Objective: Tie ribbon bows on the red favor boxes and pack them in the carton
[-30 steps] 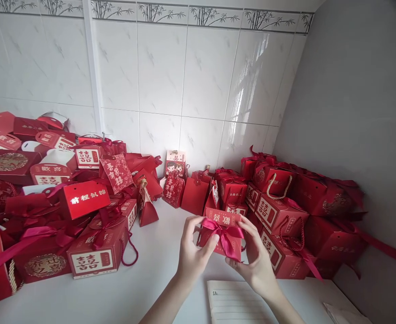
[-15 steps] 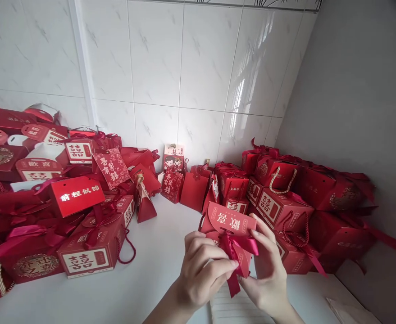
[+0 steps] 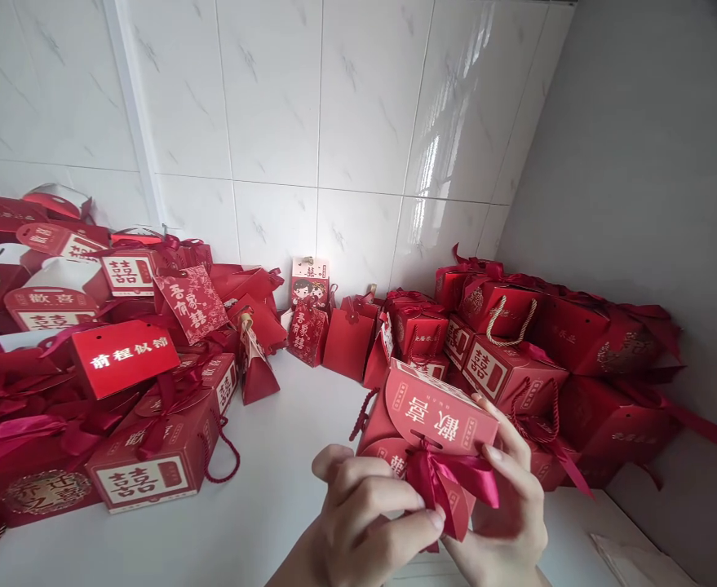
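Observation:
A red gift box with white Chinese characters on its top flap is tilted in front of me, above the white tabletop. My right hand grips it along its right side, thumb hidden behind the lower part. A shiny crimson ribbon is tied at the slot in the middle of the lid. At the ribbon's front, my left hand has its fingers curled, thumb and forefinger closed on the ribbon. From the box's left side hangs a dark red cord handle.
Many red gift boxes are heaped at the left, one under a bright red card. More ribboned boxes are stacked at the right by the grey wall. Small red bags stand at the back against the tiles. Lined paper lies partly under my hands.
The gift box and both hands have come nearer, and the box has tipped so more of its lid shows. The view has shifted slightly. Both hands keep their hold.

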### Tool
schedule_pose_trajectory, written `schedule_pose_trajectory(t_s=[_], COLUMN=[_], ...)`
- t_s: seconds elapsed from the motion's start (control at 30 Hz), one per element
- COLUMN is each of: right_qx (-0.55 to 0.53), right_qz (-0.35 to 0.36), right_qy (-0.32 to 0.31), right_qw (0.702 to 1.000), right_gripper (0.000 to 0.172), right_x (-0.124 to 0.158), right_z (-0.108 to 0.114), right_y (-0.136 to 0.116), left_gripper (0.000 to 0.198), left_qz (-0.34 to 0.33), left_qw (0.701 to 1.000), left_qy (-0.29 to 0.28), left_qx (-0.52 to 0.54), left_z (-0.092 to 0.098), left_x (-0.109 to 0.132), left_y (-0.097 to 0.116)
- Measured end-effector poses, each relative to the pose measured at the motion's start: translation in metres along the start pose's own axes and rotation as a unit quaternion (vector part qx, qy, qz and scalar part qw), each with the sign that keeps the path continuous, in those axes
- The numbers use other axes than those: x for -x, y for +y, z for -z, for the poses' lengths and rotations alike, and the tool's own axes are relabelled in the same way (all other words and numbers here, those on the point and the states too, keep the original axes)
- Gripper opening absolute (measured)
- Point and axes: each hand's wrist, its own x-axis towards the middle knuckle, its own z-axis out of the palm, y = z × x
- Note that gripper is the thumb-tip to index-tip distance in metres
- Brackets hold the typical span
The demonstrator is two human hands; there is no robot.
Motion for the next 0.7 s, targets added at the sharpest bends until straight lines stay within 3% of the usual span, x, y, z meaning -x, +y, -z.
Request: schedule_pose_trajectory(t_s=[0.4,0.7], right_qx=[0.006,-0.026], right_qz=[-0.005,-0.048], right_qy=[0.002,-0.012], right_qw=[1.0,0.998], right_gripper=[0.058,0.055], right_x=[0.0028,0.0093], right_z=[0.001,0.0005], right_y=[0.001,0.0073], left_gripper=[0.018,0.014], left_qz=[0.001,0.016], left_qw=[0.999,1.0], left_qy=[-0.036,-0.026], left_qx=[-0.001,-0.007], left_z=[0.0022,0.0007], left_x=[0.0021,0.0049], left_y=[-0.001,0.0023])
